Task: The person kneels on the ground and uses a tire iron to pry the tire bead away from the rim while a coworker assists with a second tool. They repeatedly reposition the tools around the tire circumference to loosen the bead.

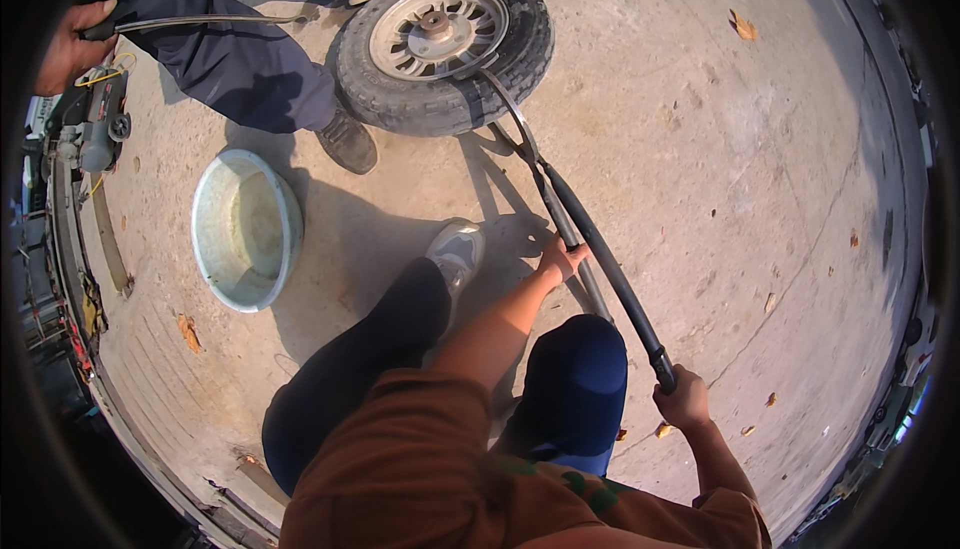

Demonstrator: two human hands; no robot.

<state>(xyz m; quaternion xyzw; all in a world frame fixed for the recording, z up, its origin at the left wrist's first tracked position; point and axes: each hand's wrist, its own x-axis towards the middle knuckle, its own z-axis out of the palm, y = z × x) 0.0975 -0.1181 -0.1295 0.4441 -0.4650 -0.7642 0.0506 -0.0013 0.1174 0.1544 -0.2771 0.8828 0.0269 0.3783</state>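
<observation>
A tire on a pale spoked wheel (440, 34) lies flat on the concrete at the far side. The jaws of a long two-handled bead-breaker-like tool (540, 154) reach the tire, one curved jaw over the sidewall at the rim and the other by the tread's near side. My left hand (563, 259) is wrapped round the tool's grey handle. Near the end of its black handle, my right hand (685, 399) is closed in a grip. The two handles cross close to the tire and run back toward me, slightly apart.
Another person's hand (75, 49) at the left holds a thin metal pry bar (200, 20). That person's shoes (347, 139) stand against the tire. A pale blue basin (246, 229) sits left of my shoe (457, 249). Dry leaves (743, 25) lie scattered on the concrete.
</observation>
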